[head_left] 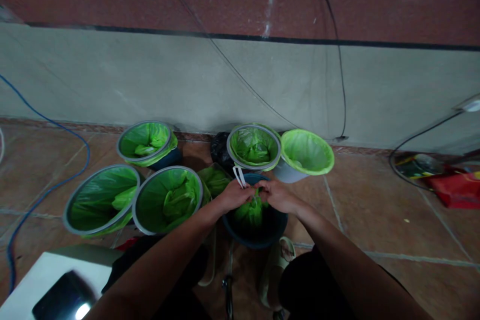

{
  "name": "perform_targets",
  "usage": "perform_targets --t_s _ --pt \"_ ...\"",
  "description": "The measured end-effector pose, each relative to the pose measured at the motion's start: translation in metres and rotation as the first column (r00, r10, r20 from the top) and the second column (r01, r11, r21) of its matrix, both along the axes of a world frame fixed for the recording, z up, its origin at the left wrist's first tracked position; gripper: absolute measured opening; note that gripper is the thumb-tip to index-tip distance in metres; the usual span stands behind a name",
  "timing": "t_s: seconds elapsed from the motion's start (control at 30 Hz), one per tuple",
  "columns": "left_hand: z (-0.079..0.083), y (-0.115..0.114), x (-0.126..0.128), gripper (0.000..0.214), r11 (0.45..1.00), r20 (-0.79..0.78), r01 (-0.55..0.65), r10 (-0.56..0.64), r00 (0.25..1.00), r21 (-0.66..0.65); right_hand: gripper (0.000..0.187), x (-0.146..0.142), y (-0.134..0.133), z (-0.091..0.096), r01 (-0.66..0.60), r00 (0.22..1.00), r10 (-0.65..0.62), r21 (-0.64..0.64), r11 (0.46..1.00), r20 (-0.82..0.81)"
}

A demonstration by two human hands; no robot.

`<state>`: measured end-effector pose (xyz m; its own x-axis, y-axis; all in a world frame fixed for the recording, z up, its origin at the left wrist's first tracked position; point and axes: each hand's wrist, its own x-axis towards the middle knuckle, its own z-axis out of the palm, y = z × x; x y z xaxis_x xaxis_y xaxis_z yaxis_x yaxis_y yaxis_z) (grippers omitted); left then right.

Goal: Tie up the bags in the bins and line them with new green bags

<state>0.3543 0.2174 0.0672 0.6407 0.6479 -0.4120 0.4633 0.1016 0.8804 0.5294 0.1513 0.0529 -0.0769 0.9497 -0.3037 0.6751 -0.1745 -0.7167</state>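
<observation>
Over a dark blue trash bin (277, 227), both hands meet at the gathered top of a green trash bag (251, 216). My left hand (235, 195) is closed on the bag's plastic. A white looped strip (239, 176) sticks up from its fingers; I cannot tell what it is. My right hand (278, 194) pinches the same bunched plastic from the other side, fingertips close to the left ones. Below the hands, the bag hangs down inside the bin, which stands upright between my feet. The fingertips are partly hidden and small.
Several bins with green liners stand around: grey-rimmed bins (135, 200) on the left, another (279, 147) behind, and a light grey bin (294, 174) at its right. A black bag (220, 152) lies by the wall. A blue hose (56, 189), white box (47, 270) and red bag (453, 187) lie farther out.
</observation>
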Motion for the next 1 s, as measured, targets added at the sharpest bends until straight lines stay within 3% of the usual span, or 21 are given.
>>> perform_targets --t_s 0.07,0.13,0.23,0.33,0.47,0.6,0.73,0.8,0.83,0.9,1.0 --pt "-0.006 -0.005 0.004 0.029 0.960 0.115 -0.122 0.155 0.981 -0.250 0.030 0.001 0.000 0.000 0.012 1.000 -0.012 0.016 1.000 -0.001" --pt "-0.010 -0.011 0.007 0.035 0.890 0.171 -0.172 0.265 0.949 -0.421 0.026 0.004 0.000 -0.002 0.036 0.999 -0.036 0.029 0.999 -0.006" --pt "-0.013 -0.015 0.008 0.044 0.833 0.215 -0.183 0.336 0.917 -0.522 0.018 0.008 0.001 -0.004 0.053 0.998 -0.051 0.039 0.998 -0.041" --pt "-0.012 -0.015 0.009 0.038 0.825 0.257 -0.161 0.345 0.903 -0.542 0.014 0.010 0.001 -0.003 0.049 0.993 -0.044 0.040 0.998 -0.106" --pt "-0.014 -0.012 0.009 0.020 0.866 0.304 -0.121 0.297 0.905 -0.485 0.011 0.006 0.000 0.003 0.051 0.980 -0.041 0.048 0.998 -0.195" --pt "-0.024 -0.014 0.012 0.014 0.951 0.320 -0.038 0.140 0.937 -0.306 0.011 -0.005 0.000 0.021 0.055 0.927 -0.051 0.000 0.998 -0.370" --pt "-0.032 -0.018 0.013 0.017 0.996 0.325 0.017 0.013 0.945 -0.090 0.037 -0.013 0.004 0.042 0.250 0.750 -0.210 -0.025 0.968 -0.628" --pt "-0.032 -0.019 0.013 0.016 1.000 0.314 0.016 -0.011 0.949 -0.015 0.045 -0.013 0.007 0.045 0.369 0.663 -0.311 -0.064 0.927 -0.682" --pt "-0.031 -0.019 0.012 0.015 1.000 0.298 0.007 -0.009 0.955 0.007 0.044 -0.012 0.008 0.043 0.393 0.656 -0.344 -0.085 0.916 -0.672" --pt "-0.031 -0.018 0.011 0.014 0.999 0.265 -0.012 0.003 0.964 0.032 0.033 -0.011 0.008 0.036 0.340 0.729 -0.340 -0.117 0.933 -0.594" --pt "-0.032 -0.016 0.009 0.010 0.997 0.236 -0.026 0.008 0.972 0.076 0.016 -0.011 0.005 0.019 0.154 0.879 -0.204 -0.149 0.977 -0.432"
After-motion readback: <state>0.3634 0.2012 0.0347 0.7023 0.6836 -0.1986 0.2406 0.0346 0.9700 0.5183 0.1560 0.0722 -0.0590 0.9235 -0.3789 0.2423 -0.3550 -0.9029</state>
